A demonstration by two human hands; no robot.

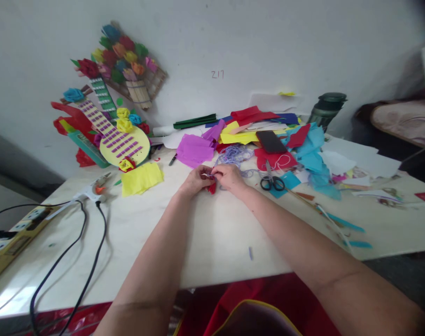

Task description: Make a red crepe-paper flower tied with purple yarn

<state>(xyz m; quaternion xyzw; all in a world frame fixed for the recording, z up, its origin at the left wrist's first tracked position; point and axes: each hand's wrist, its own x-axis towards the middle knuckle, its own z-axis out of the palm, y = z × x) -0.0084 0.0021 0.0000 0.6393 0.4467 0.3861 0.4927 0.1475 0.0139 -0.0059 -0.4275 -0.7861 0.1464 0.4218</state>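
My left hand [195, 180] and my right hand [229, 178] meet over the middle of the pale table [212, 233]. Both have their fingers pinched together on a small red paper piece [211, 187] and a thin pale-blue thread. The thread runs back to a loose tangle of blue-lilac thread [234, 155] lying just behind my hands. Black-handled scissors [271, 180] lie to the right of my right hand, on red paper.
Coloured paper sheets [194, 149] and a dark phone [270, 141] cover the table's back. A paper guitar with flowers [118, 140] leans on the wall at left. A glue gun [95, 189], power strip [16, 233] and black cables lie front left. A dark bottle [327, 108] stands back right.
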